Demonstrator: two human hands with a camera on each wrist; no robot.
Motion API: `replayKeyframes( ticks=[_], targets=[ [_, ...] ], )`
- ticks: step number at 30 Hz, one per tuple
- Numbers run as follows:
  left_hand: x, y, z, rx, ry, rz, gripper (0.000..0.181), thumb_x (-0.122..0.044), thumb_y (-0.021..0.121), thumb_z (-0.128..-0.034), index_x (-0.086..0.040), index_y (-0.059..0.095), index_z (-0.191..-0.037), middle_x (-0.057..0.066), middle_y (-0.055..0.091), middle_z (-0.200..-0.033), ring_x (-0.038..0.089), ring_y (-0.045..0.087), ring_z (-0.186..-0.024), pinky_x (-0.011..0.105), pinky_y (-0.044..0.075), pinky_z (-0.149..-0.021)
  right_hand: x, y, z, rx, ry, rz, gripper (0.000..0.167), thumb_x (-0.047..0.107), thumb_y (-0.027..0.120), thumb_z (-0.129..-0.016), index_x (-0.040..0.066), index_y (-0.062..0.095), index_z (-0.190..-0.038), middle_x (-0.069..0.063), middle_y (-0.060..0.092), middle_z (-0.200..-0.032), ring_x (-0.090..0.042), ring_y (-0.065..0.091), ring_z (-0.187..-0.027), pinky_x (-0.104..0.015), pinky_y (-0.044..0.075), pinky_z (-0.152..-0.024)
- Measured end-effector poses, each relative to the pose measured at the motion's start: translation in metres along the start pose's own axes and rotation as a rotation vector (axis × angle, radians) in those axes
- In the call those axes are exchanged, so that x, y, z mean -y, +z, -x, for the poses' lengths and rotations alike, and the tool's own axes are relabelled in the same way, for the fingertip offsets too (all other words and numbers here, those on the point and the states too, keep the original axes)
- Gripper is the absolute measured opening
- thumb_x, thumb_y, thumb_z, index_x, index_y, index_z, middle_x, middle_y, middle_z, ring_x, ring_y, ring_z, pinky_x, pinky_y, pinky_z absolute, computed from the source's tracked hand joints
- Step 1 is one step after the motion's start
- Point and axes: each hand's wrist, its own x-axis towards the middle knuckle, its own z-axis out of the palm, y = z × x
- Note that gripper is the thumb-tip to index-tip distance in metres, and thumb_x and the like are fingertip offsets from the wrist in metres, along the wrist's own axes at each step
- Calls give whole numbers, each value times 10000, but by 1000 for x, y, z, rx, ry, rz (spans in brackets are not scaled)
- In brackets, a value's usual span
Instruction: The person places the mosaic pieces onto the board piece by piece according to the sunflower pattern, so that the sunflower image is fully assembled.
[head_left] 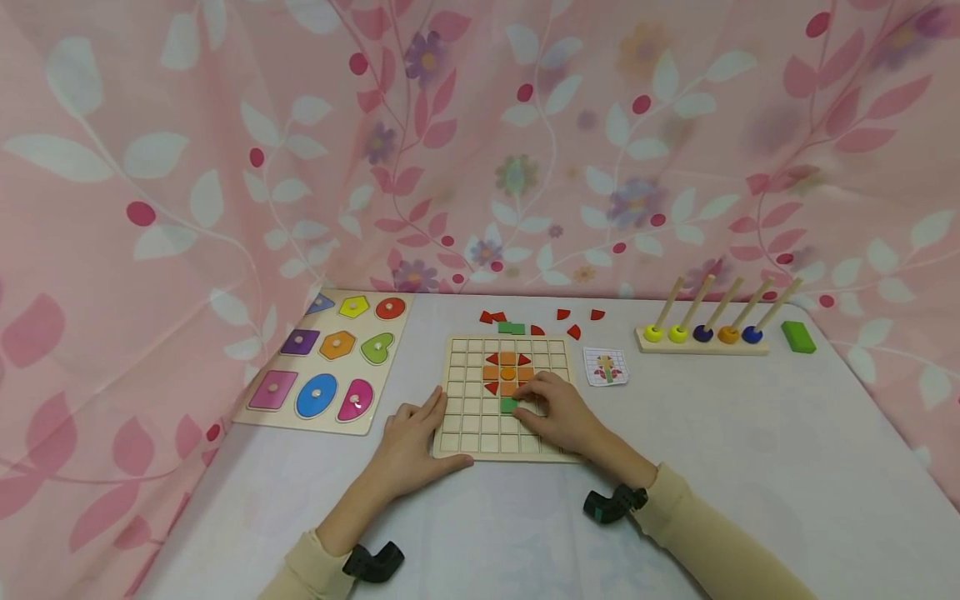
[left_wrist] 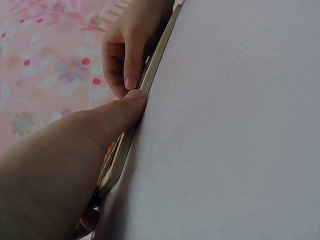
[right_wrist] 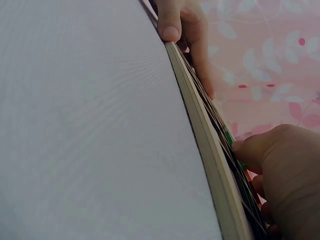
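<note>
A square wooden grid board [head_left: 465, 437] lies on the table. At its near left corner rests my left hand [head_left: 411, 446], fingers along the left edge and thumb [left_wrist: 131, 100] against the front edge. Over the lower middle of the grid is my right hand [head_left: 558, 412], fingers curled, thumb and fingertips at the right side of a green square tile [head_left: 508, 406]. The right wrist view shows that thumb [right_wrist: 245, 149] touching green. Above this tile, orange squares [head_left: 508, 358] surround an orange round piece [head_left: 507, 374], with red quarter-round pieces [head_left: 492, 359] at the corners. My right fingers hide some lower right cells.
Behind the board lie two green tiles [head_left: 512, 328] and several loose red pieces [head_left: 563, 314]. A pattern card [head_left: 606, 367] is right of the board. Farther right stand a peg rack [head_left: 701, 346] with beads and a green block [head_left: 798, 337]. A shape puzzle [head_left: 300, 423] lies left.
</note>
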Motion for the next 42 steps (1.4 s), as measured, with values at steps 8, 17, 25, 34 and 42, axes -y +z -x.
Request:
replayKeyframes(
  ticks=[8, 17, 25, 34, 42],
  targets=[
    [-1, -1, 1, 4, -4, 24, 1127, -694, 821, -794, -86, 388, -1638, 48, 300, -1740, 234, 463, -1181, 437, 377, -954, -1, 1, 0, -13, -1, 19, 185, 214, 833, -933, 140, 798, -1099, 53, 629, -1007, -115, 515, -905, -274, 462, -766],
    [1, 0, -2, -3, 1, 7, 1135, -710, 817, -789, -89, 392, -1638, 43, 300, -1741, 228, 463, -1161, 432, 372, -951, 0, 0, 0, -24, -20, 32, 190, 210, 843, -918, 135, 804, -1089, 37, 643, -1022, -112, 518, -907, -281, 469, -768],
    [1, 0, -2, -2, -7, 13, 1142, -721, 811, -788, -92, 388, -1642, 45, 298, -1742, 222, 459, -1152, 426, 372, -949, 1, -1, 0, -28, -21, -14, 210, 203, 851, -911, 130, 798, -1101, 24, 665, -1038, -125, 555, -933, -290, 479, -793],
    [5, 5, 1, -10, -17, 7, 1155, -755, 800, -772, -99, 406, -1637, 44, 319, -1737, 188, 454, -1121, 395, 386, -899, 6, -14, -6, -68, 11, -134, 172, 142, 815, -939, 76, 781, -1095, -44, 714, -1010, -193, 592, -872, -278, 493, -748],
    [3, 3, -2, -21, -3, 25, 1146, -744, 806, -776, -95, 411, -1634, 51, 325, -1734, 181, 443, -1095, 387, 380, -878, -6, -39, -33, -137, 95, -78, 298, 125, 789, -961, -6, 733, -1223, -103, 754, -1083, -236, 634, -946, -318, 514, -774]
  ],
)
